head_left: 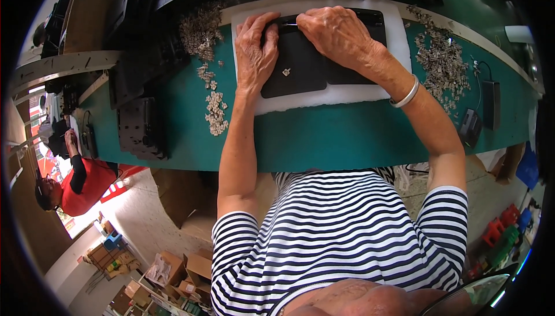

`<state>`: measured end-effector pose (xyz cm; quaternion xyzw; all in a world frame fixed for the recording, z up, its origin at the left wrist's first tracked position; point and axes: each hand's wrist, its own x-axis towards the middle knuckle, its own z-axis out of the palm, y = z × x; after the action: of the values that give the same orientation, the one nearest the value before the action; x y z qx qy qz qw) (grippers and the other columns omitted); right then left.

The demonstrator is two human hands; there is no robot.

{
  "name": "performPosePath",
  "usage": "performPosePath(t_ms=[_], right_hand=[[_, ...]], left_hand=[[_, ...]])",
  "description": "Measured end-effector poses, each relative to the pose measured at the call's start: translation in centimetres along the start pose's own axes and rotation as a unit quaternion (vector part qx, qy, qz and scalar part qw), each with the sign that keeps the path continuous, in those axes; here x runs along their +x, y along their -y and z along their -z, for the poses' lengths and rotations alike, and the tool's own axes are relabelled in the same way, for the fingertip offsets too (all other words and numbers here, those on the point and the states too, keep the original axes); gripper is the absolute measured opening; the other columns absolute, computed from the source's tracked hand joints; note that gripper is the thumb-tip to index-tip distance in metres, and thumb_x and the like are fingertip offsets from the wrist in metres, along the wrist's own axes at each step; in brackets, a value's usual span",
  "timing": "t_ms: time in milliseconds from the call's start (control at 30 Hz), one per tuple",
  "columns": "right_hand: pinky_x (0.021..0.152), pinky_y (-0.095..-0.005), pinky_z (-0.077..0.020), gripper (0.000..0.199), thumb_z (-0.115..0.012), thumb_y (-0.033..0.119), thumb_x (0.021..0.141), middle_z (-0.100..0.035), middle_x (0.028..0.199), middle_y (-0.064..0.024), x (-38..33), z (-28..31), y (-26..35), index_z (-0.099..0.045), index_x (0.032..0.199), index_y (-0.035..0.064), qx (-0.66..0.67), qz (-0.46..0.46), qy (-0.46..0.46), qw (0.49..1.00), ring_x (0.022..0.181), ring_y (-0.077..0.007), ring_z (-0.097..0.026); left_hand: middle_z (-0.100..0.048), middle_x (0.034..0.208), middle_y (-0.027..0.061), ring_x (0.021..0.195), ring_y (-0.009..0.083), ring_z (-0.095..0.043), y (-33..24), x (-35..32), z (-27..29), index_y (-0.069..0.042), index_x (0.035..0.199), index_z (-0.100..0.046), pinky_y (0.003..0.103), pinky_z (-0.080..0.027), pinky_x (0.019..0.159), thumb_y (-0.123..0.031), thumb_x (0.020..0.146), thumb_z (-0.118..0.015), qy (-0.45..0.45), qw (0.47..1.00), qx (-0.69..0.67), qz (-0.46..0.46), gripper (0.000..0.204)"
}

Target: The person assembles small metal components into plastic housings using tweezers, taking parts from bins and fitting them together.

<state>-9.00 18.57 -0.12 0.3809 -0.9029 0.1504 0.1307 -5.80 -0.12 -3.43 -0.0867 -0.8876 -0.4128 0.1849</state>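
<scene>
From the head view, your left hand (256, 50) lies flat, fingers spread, on the left part of the flat black plastic panel (300, 64), its fingertips reaching the panel's upper edge; its grip is open, pressing rather than clasping. Your right hand (335, 34) rests on the panel's top edge just beside the left hand, fingers curled down over the rim; whether that grip is clamped on anything small is hard to tell, since the fingertips are hidden. The panel lies on a white foam pad (399, 33), which sits on the green table (347, 137); a small pale metal clip (286, 71) rests on the panel's face, just right of your left hand. A silver bangle (406, 95) circles your right wrist. A heap of small grey metal clips (202, 27) lies left of the pad, trailing down the table; a second heap of grey clips (442, 67) lies to the right. A stack of black panels (141, 128) stands at the table's left; a person in a red shirt (81, 183) sits well apart, far left.
</scene>
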Motion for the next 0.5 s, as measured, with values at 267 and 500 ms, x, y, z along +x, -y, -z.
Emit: performPosePath(t_ms=[267,500], right_hand=[[0.06,-0.0362,-0.0578,0.005,-0.059,0.004,0.082,-0.067,0.071,-0.013,0.2,-0.2,-0.2,-0.061,0.078,0.003,-0.003,0.022,-0.015,1.0,0.071,-0.028,-0.069],[0.063,-0.0343,-0.0574,0.005,-0.062,0.005,0.078,-0.067,0.071,-0.0124,1.4,0.8,0.5,-0.064,0.074,0.0026,-0.092,0.074,0.019,0.993,0.075,-0.0261,-0.07]], left_hand=[[-0.066,0.103,0.0108,0.097,0.0322,-0.057,0.2,0.0,-0.2,-0.008,0.106,-0.068,0.039,-0.045,0.088,-0.008,0.087,-0.059,-0.005,1.0,-0.005,-0.003,0.022],[-0.066,0.1,0.0106,0.095,0.0315,-0.057,0.2,0.0,-0.5,-0.006,0.101,-0.07,0.039,-0.046,0.086,-0.011,0.085,-0.064,-0.014,0.999,-0.03,0.024,0.018]])
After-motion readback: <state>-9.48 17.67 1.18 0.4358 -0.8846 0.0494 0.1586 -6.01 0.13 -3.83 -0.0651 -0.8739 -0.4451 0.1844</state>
